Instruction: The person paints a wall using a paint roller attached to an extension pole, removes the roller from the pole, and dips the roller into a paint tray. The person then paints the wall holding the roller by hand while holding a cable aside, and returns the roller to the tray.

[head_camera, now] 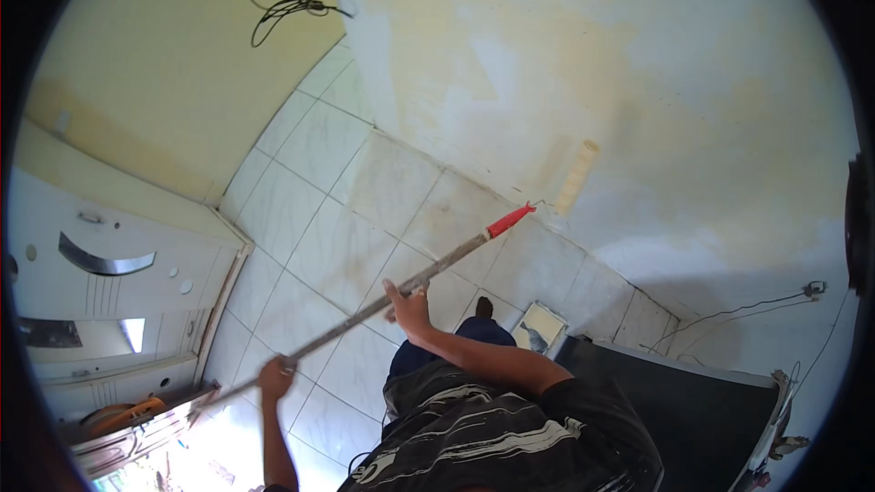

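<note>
Both of my hands grip a long wooden pole (350, 321) that slants up to the right. My left hand (277, 377) is closed around its lower part. Farther up the shaft, my right hand (410, 311) holds it near the middle. A red roller handle (510, 220) is fixed on the pole's upper end. From it a thin wire frame leads to a cream paint roller (577, 176), which is at the wall (506, 82). The wall bears patchy pale yellow and white paint. Whether the roller touches it I cannot tell.
A paint tray (550, 323) with yellowish contents and a brush-like tool stands on the tiled floor (355, 232) by my foot. A black-topped piece of furniture (670, 403) is at right, near loose wires (738, 311). White cabinets (123, 239) line the left. A coiled cable (294, 5) hangs above.
</note>
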The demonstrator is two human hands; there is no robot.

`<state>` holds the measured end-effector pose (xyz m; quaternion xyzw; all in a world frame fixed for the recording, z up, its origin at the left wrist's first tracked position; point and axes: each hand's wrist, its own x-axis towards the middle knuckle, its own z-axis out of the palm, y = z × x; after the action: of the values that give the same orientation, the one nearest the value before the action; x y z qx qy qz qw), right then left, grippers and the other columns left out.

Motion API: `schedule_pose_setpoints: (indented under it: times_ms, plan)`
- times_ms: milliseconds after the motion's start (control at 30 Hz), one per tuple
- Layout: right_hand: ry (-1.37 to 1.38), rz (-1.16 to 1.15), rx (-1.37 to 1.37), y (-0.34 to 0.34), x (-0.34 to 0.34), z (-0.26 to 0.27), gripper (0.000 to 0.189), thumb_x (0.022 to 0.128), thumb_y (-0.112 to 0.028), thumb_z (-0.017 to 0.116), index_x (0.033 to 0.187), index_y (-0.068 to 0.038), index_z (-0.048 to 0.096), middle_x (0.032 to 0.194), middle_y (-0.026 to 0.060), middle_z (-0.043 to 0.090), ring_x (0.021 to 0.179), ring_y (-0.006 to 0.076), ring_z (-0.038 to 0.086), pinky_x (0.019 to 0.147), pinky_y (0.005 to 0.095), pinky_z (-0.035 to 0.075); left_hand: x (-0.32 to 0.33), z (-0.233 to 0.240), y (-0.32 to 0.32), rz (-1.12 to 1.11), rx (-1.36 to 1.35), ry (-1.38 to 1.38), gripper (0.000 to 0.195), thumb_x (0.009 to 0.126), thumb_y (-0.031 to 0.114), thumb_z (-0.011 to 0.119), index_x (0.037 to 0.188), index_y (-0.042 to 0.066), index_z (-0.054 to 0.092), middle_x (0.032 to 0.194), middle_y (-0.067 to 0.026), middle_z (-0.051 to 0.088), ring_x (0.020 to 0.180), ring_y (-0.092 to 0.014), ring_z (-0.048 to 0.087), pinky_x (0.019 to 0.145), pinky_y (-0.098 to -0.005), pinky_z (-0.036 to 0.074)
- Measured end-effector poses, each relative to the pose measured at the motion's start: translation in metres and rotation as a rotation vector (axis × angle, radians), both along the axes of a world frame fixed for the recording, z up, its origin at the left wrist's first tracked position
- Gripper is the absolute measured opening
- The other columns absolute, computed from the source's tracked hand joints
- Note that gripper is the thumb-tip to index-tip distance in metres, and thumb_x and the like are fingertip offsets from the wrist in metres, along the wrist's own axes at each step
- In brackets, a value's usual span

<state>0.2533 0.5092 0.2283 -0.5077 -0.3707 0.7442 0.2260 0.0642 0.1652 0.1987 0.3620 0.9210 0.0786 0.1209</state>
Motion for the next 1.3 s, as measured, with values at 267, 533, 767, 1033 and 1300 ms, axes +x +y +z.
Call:
schedule_pose_setpoints:
  times_ms: [267, 533, 767, 1033, 1300]
  plan:
    - [-0.569, 0.521, 0.406, 0.019, 0.01, -0.127, 0.082, 0.077, -0.032, 0.067, 0.128, 0.014, 0.023, 0.074, 0.0194, 0.063, 0.054, 0.0274, 0.063, 0.049, 0.0374, 0.052, 0.147, -0.044, 0.027, 0.19, -0.177, -0.43, 0.035, 0.081, 0.038, 0.062, 0.079, 0.004, 0.066, 0.071, -0.0226, 0.064, 0.072, -0.042, 0.063, 0.067, -0.0507, 0.05]
    - [-0.737, 0.711, 0.275, 0.091, -0.036, -0.163, 0.061, 0.078, -0.036, 0.063, 0.119, 0.003, 0.038, 0.09, 0.0183, 0.067, 0.078, 0.0337, 0.067, 0.077, 0.0457, 0.052, 0.181, -0.073, 0.095, 0.251, 0.005, -0.634, 0.038, 0.083, 0.036, 0.058, 0.078, 0.0, 0.065, 0.073, -0.0253, 0.063, 0.075, -0.044, 0.063, 0.07, -0.0505, 0.049]
    - [-0.935, 0.542, 0.525, 0.144, -0.032, -0.2, 0.062, 0.078, -0.038, 0.062, 0.121, 0.0, 0.04, 0.109, 0.0248, 0.061, 0.103, 0.0403, 0.06, 0.087, 0.0484, 0.048, 0.188, -0.166, 0.156, 0.183, 0.226, -0.649, 0.039, 0.08, 0.032, 0.065, 0.065, -0.004, 0.06, 0.061, -0.0241, 0.058, 0.061, -0.04, 0.062, 0.057, -0.0472, 0.047]
    - [-1.019, 0.445, 0.667, 0.142, -0.028, -0.165, 0.057, 0.078, -0.037, 0.061, 0.119, -0.002, 0.043, 0.098, 0.0226, 0.065, 0.091, 0.0405, 0.064, 0.081, 0.0493, 0.05, 0.185, -0.196, 0.17, 0.201, 0.363, -0.702, 0.039, 0.081, 0.029, 0.066, 0.062, -0.004, 0.056, 0.056, -0.0227, 0.054, 0.052, -0.037, 0.058, 0.051, -0.0445, 0.043]
    - [-1.074, 0.023, 1.017, 0.2, -0.032, -0.06, 0.056, 0.079, -0.037, 0.059, 0.117, 0.001, 0.044, 0.096, 0.026, 0.064, 0.093, 0.0413, 0.063, 0.082, 0.0501, 0.048, 0.147, -0.162, 0.287, -0.024, 0.631, -0.902, 0.051, 0.083, 0.041, 0.067, 0.064, -0.003, 0.05, 0.051, -0.0111, 0.041, 0.051, -0.018, 0.038, 0.05, -0.0377, 0.036]
